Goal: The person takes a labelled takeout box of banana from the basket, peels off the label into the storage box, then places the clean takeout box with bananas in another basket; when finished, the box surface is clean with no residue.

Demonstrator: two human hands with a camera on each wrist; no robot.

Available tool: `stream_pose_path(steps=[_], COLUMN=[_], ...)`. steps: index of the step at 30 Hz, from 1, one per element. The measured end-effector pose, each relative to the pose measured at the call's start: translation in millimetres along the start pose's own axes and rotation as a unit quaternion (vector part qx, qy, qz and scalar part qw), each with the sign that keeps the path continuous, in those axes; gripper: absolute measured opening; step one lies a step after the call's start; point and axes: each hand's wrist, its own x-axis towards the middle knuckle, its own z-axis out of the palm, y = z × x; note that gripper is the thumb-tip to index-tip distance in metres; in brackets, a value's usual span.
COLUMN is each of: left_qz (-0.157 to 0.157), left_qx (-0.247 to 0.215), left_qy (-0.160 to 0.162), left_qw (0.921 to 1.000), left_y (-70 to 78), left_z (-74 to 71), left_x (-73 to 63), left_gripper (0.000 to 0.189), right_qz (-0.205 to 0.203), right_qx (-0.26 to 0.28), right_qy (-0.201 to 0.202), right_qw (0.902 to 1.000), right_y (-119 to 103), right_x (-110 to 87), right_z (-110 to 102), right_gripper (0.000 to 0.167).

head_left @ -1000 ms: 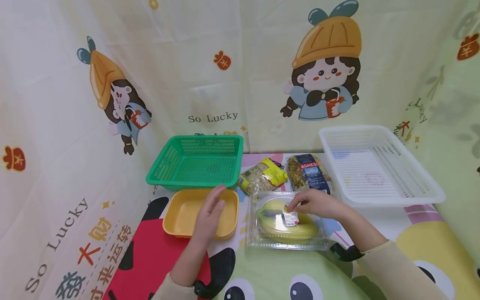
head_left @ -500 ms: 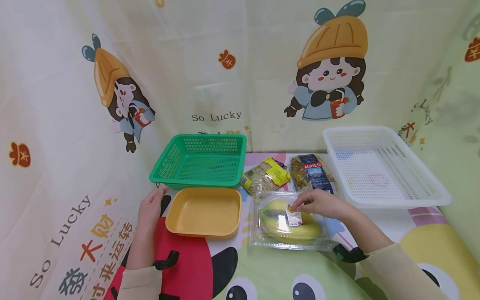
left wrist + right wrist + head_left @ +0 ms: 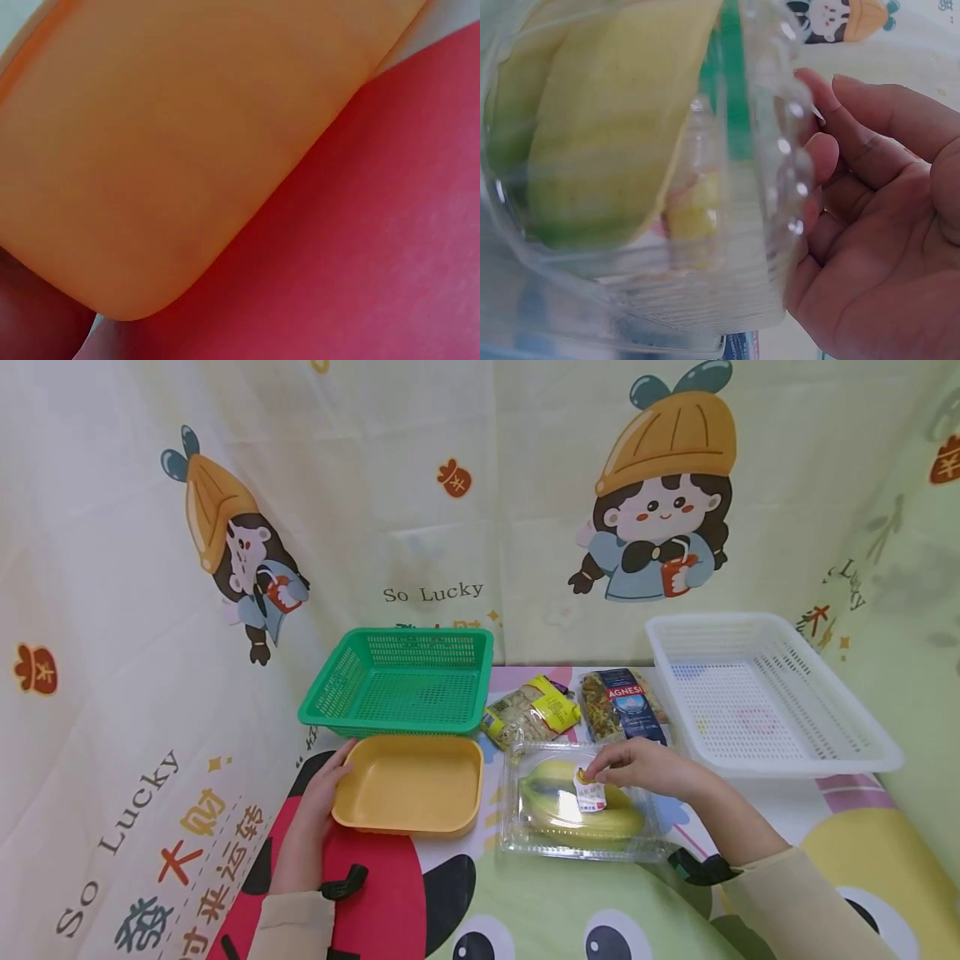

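Note:
My left hand (image 3: 321,783) lies along the left side of a yellow plastic tub (image 3: 408,785), fingertips at its far left corner and thumb right at the rim. In the left wrist view the tub's wall (image 3: 172,150) fills much of the picture, with part of a finger (image 3: 37,315) at the lower left corner. My right hand (image 3: 648,767) is over a clear clamshell box (image 3: 517,839) of bananas (image 3: 577,818), fingertips at the white label (image 3: 591,795) on its lid. The right wrist view shows those fingers loosely bent beside the ridged plastic, with a gap between thumb and index finger.
Behind the tub stands a green perforated basket (image 3: 420,697). A yellow-and-clear food packet (image 3: 528,710) and an Agnesi pasta bag (image 3: 626,706) lie behind the box. At the right is a white perforated basket (image 3: 750,710). A printed cloth wall (image 3: 540,543) closes the back.
My left hand has swung from over the tub out to its left, then come in against the tub's left side. My right hand stays at the banana box.

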Motion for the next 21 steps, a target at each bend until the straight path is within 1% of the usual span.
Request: stream_pose_path(steps=[4,9,11,19,21], left_qz=[0.008,-0.001,-0.005,-0.004,-0.002], left_qx=[-0.045,-0.079,-0.093,-0.124,-0.133], left_qy=[0.005,0.037,0.045,0.035,0.033], left_qw=[0.9989,0.9962,0.9947,0.9916,0.9906], left_y=[-7.2,-6.4,-5.0,-2.1,-2.1], left_z=[0.2,5.6,8.3,16.4,17.3], left_x=[3.8,3.1,1.9,-1.8,-1.7], left_gripper=[0.051,0.05,0.049,0.049,0.049], right_qz=[0.007,0.008,0.007,0.009,0.009], right_qx=[0.004,0.006,0.008,0.027,0.024], right_qy=[0.005,0.004,0.002,0.011,0.015], right_qw=[1.0,0.9999,0.9999,0.9995,0.9996], right_y=[1.6,3.5,3.9,5.6,5.1], right_x=[-0.1,0.3,0.5,-0.2,-0.2], right_z=[-0.7,-1.4,-1.8,-1.9,-1.6], right_gripper=[0.015,0.015,0.016,0.016,0.015])
